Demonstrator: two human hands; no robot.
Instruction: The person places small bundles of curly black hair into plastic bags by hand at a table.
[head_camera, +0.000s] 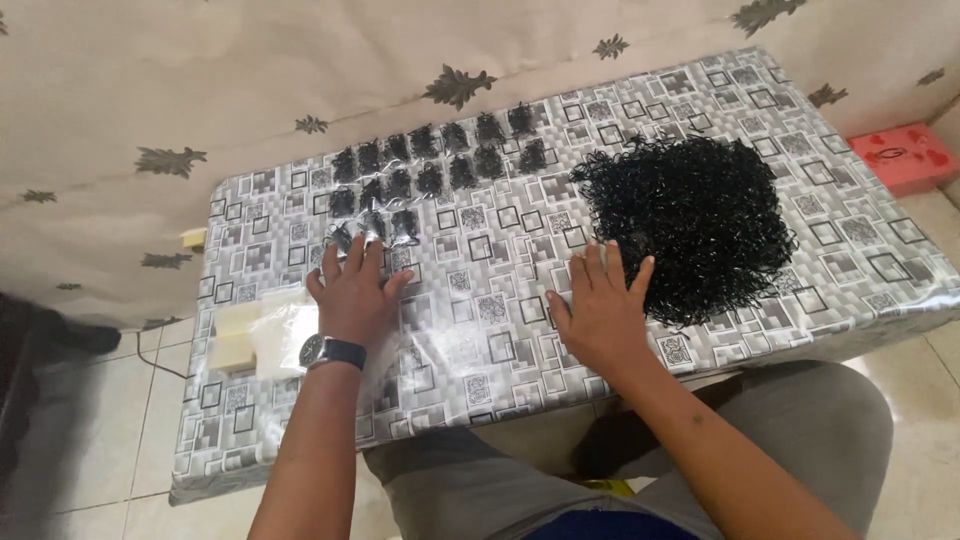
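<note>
the left hand (352, 290), a watch (332, 351) on its wrist, lies flat with fingers spread on clear plastic bags (300, 325) near the front left edge of the table (500, 330), holding nothing. the right hand (598, 305) rests open and flat, fingertips touching the big pile of black rubber bands (690, 225) toward the table's right side. small bagged bunches (430, 170) sit in rows along the back edge.

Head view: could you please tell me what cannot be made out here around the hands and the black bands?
- Left hand: its palm covers whatever lies beneath.
- Right hand: fingertips touch the black pile; single loops are too tangled to tell apart.
- Small black bundles: too small to make out.
- Red box: cut by the right edge.
</note>
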